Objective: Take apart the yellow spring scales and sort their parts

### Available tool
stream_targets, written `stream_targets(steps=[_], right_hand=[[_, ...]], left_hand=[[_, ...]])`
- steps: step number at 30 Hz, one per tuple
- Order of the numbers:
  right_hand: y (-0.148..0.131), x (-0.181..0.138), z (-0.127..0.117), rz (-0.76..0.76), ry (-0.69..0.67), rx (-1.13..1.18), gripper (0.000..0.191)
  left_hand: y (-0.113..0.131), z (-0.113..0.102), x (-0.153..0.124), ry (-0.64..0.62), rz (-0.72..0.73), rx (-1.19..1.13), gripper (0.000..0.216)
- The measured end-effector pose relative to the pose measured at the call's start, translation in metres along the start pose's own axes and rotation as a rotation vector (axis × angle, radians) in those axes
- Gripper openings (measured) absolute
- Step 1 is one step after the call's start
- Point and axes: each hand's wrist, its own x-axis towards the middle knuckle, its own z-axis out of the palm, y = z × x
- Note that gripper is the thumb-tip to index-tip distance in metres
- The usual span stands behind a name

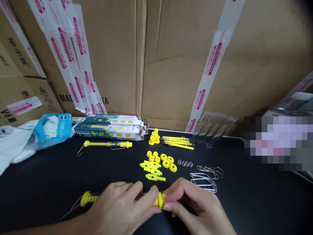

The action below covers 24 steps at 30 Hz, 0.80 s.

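Note:
My left hand is closed around the body of a yellow spring scale lying low over the black table. A thin wire hook trails from the scale's left end. My right hand pinches a yellow ring cap at the scale's right end. The middle of the scale is hidden under my fingers. Just beyond my hands lie yellow flat tabs, yellow rings and small yellow caps.
A finished yellow scale lies at mid-left before printed boxes. Yellow rods, small springs, wire hooks and clear sleeves sit right of centre. A blue bag is far left. Cardboard cartons wall the back.

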Motion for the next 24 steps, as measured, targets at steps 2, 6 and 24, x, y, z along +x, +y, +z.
stream_targets(steps=[2,6,24], right_hand=[[0.0001,-0.0015,0.0,-0.113,-0.005,-0.066,0.014],[0.0,0.0013,0.0009,-0.167,0.013,-0.106,0.01],[0.0017,0.0023,0.0033,-0.017,-0.094,-0.078,0.021]], left_hand=[[0.0003,-0.0001,0.0001,-0.003,-0.004,-0.016,0.041],[0.0011,-0.0002,-0.0019,-0.015,-0.004,-0.007,0.046],[0.0026,0.0008,-0.0036,0.023,0.069,0.083,0.048]])
